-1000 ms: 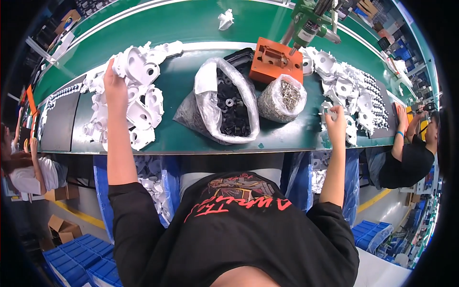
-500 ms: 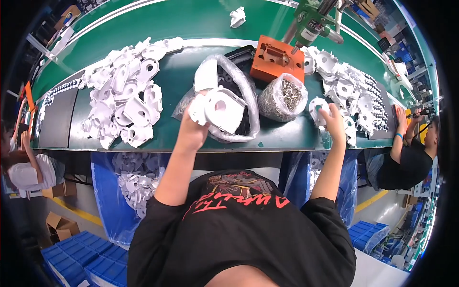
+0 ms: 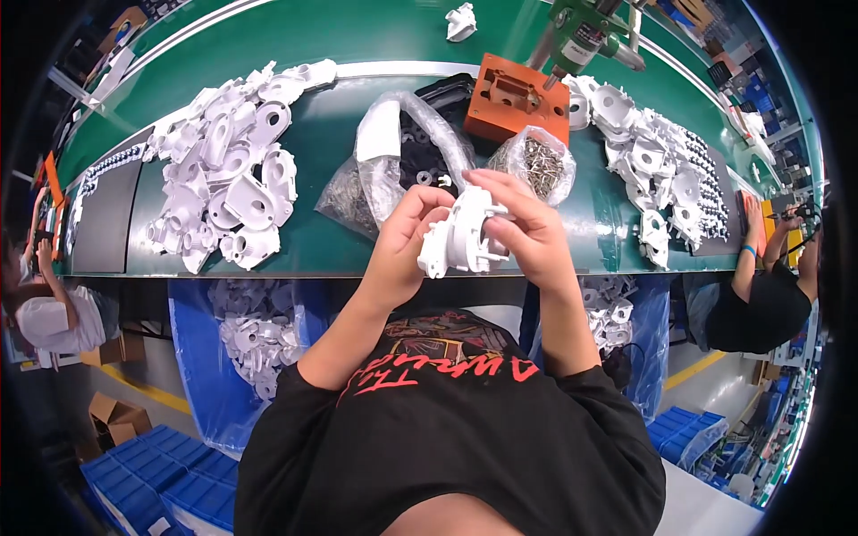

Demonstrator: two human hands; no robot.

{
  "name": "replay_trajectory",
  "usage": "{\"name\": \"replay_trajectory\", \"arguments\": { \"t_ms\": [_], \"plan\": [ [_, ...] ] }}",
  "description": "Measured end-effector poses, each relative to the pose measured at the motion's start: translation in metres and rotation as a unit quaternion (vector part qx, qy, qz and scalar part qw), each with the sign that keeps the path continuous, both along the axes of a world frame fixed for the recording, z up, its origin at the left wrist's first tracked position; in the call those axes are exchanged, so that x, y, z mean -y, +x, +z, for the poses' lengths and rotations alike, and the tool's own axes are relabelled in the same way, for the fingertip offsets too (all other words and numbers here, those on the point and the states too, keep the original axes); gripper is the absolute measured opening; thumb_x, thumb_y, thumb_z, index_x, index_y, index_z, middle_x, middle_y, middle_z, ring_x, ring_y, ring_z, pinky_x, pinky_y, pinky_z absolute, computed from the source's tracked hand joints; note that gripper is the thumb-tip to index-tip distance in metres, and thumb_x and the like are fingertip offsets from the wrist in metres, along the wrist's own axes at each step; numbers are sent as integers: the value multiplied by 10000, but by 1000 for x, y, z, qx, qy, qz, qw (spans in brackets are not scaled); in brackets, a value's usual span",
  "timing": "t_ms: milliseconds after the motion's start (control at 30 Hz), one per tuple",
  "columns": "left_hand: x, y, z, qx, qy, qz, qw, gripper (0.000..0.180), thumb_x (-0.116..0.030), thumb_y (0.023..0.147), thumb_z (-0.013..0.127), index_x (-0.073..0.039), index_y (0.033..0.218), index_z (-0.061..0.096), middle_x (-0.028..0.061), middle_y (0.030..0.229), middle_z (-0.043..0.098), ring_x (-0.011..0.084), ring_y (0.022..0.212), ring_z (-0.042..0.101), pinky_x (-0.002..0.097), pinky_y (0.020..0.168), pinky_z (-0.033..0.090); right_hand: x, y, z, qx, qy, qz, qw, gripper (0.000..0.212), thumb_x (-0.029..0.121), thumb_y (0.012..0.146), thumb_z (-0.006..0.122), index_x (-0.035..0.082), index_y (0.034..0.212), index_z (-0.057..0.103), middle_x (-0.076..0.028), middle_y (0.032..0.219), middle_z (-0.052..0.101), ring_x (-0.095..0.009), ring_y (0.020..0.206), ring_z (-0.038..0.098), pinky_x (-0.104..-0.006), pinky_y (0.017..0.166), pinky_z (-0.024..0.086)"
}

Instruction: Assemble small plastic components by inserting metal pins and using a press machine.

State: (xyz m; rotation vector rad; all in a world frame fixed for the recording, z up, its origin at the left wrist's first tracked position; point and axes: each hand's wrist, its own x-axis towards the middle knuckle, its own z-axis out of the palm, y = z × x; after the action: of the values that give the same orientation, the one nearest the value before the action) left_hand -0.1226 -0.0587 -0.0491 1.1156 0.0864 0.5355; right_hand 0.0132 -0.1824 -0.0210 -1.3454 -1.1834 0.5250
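In front of my chest, near the table's front edge, I hold white plastic housing parts [image 3: 460, 237] pressed together. My left hand [image 3: 402, 241] grips them from the left, with its fingers bent round the side. My right hand [image 3: 534, 230] pinches them from the right, thumb on the near side and fingers over the top. Where one part meets the other is hard to make out between my fingers. Just beyond my hands lies a clear plastic bag [image 3: 380, 183] with small black parts, partly covered by my fingers. A bag of metal pins or screws [image 3: 541, 168] stands behind my right hand.
White housings are piled at left [image 3: 228, 170] and right [image 3: 648, 165]. An orange fixture block [image 3: 509, 112] sits under a green press [image 3: 581, 40]. A lone white part [image 3: 461, 22] lies far back. Blue lined bins [image 3: 201, 357] stand below the table edge. Other people work at both sides.
My right hand has come from the right pile to the middle with a white part. My left hand has moved right and nearer, and the two parts now meet between my hands.
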Motion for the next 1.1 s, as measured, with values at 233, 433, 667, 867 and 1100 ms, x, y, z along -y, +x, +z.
{"name": "replay_trajectory", "arguments": {
  "t_ms": [233, 433, 667, 867, 1100],
  "plan": [
    [2, -4, -5, -28, -9, -6, 1000, 228, -232, 967, 459, -24, 1041, 513, -2, 909, 548, 33, 815, 503, 184, 704, 409, 3, -13, -3, -105, -87, 2, 991, 401, 105, 853, 598, -14, 1229, 529, -69, 1086, 532, -108, 950, 532, -225, 748, 457],
    [5, -2, -4, 7, -106, -61, 992, 240, -220, 955, 478, -35, 1108, 473, 25, 995, 561, 76, 881, 543, 230, 762, 441, 9, -8, -13, -141, -146, 57, 978, 364, 137, 859, 594, -28, 1178, 531, -29, 980, 587, -88, 882, 548, -230, 746, 455],
    [12, 2, -1, 51, -131, -31, 990, 299, -162, 915, 538, -39, 1153, 406, 82, 1119, 521, 150, 1007, 525, 317, 905, 413, 4, -6, -17, -220, -41, -51, 973, 333, 165, 897, 540, -27, 1169, 518, -46, 995, 616, -84, 833, 576, -223, 701, 464],
    [23, 4, 9, -24, 77, 83, 993, 252, -62, 869, 603, 9, 1063, 458, 75, 1026, 568, 120, 960, 544, 277, 869, 421, 2, -8, -16, -189, -39, -63, 979, 291, 143, 884, 591, -12, 1119, 513, -24, 944, 589, -77, 853, 553, -225, 713, 453],
    [-16, 18, 13, -73, 282, 154, 944, 206, -107, 825, 662, 5, 916, 514, 48, 777, 601, 84, 707, 525, 242, 666, 442, 11, 31, 6, -51, -52, -121, 990, 209, 51, 818, 625, 5, 1009, 554, -8, 865, 581, -39, 746, 506, -166, 594, 401]
  ]
}}
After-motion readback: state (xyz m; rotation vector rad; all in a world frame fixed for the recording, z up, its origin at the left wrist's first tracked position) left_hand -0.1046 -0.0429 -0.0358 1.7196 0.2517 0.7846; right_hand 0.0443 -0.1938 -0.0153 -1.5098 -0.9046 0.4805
